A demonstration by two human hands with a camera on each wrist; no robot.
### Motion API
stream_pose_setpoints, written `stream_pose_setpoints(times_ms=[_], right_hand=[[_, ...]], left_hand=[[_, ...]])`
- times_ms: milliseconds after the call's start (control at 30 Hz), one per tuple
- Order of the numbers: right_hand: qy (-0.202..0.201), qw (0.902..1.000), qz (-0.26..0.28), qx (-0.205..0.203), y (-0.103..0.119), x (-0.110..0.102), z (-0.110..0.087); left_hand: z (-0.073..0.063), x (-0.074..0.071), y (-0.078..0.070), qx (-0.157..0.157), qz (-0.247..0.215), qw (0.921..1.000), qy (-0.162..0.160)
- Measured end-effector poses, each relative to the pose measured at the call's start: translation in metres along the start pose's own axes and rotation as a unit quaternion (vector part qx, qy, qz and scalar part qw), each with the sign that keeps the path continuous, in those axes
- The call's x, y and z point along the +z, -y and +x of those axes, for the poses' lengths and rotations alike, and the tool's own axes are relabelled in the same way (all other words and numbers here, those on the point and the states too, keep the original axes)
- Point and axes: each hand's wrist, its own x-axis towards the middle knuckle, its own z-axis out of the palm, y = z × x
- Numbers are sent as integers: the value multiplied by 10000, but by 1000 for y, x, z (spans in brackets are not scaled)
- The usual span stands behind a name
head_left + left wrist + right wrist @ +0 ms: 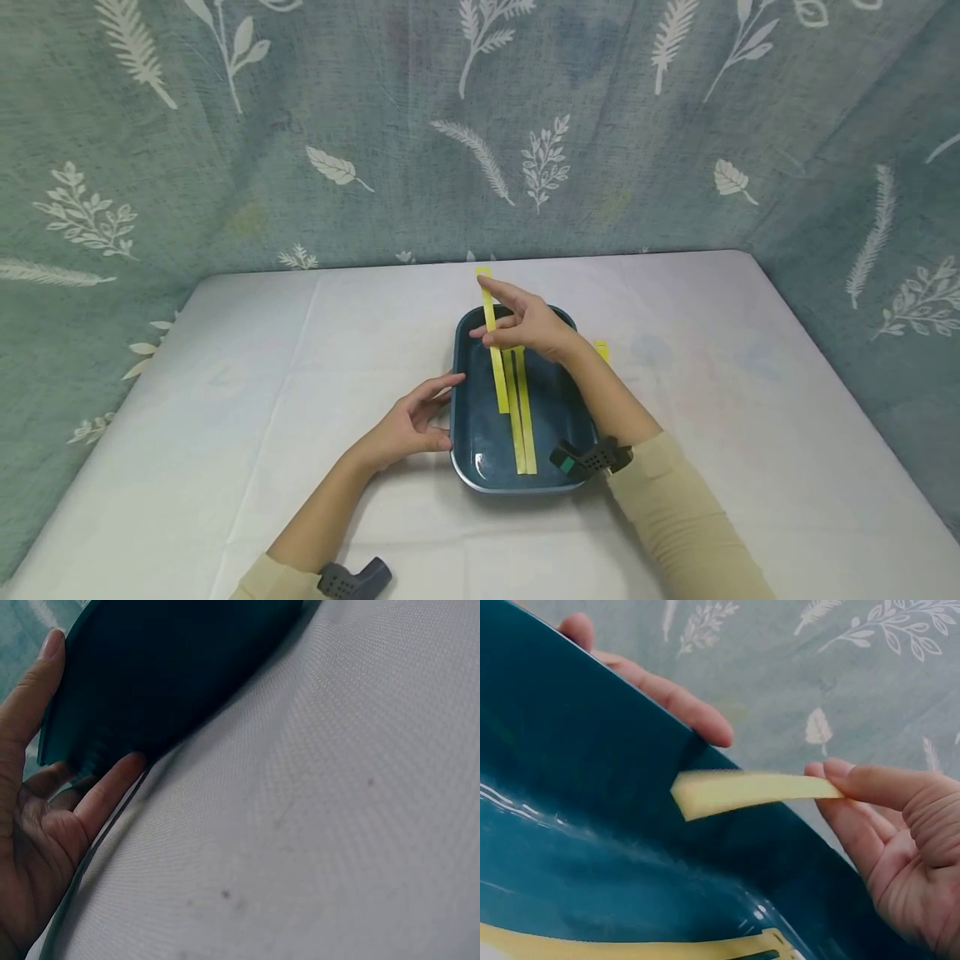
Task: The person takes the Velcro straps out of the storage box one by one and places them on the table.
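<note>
A dark blue rectangular tray [558,400] stands on the white-covered table. My right hand [536,325], over its far part, pinches a flat yellow strip [498,375] between thumb and fingers. In the right wrist view, the free end of this strip [739,795] sticks out above the tray. Two similar yellow strips [522,425] lie side by side on the tray floor, their far ends partly hidden by the right hand. My left hand [405,429] touches the tray's left side with fairly straight fingers. Those fingers [112,795] rest against the outer wall in the left wrist view.
A small yellow piece [602,350] shows just right of the tray, partly hidden behind the right forearm. White cloth [337,350] covers the table. A green-grey curtain [390,142] with leaf prints hangs along its back edge.
</note>
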Motion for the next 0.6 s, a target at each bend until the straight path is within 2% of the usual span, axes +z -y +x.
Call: stream_pose_setpoints(times_ms=[200,400,600], right_hand=[[-78,9998,139,-119,5,-3,-2],[-204,9997,56,-149,18,-9,-5],[-575,9974,-435,-31,33,-17,-10]], left_hand=[[0,0,0,18,-32,10000,8],[0,-1,1,18,-30,10000,-17],[0,-1,1,-23,41,10000,-39]])
